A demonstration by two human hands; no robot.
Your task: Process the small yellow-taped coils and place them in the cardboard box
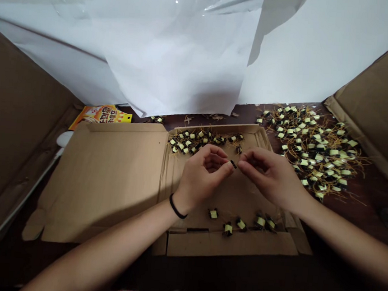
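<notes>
Over the opened cardboard box (190, 186), my left hand (205, 171) pinches a small wire-wound coil (233, 164), of which only a black pinned edge shows past the fingertips. Just to its right is my right hand (269, 174), thumb and index finger pressed together close to the coil's edge. Whether a fine wire sits in that pinch is too small to make out. Several similar coils with yellow tape, black ends and copper wires lie in a group (191, 140) behind my hands. A looser row of coils (241, 224) rests near the box's front edge.
A large heap of coils (312, 147) with long copper wires covers the dark table at the right. A yellow snack packet (103, 114) and a white cable (22, 207) lie at the left. Cardboard walls (381, 98) stand on both sides, white sheets (174, 62) at the back.
</notes>
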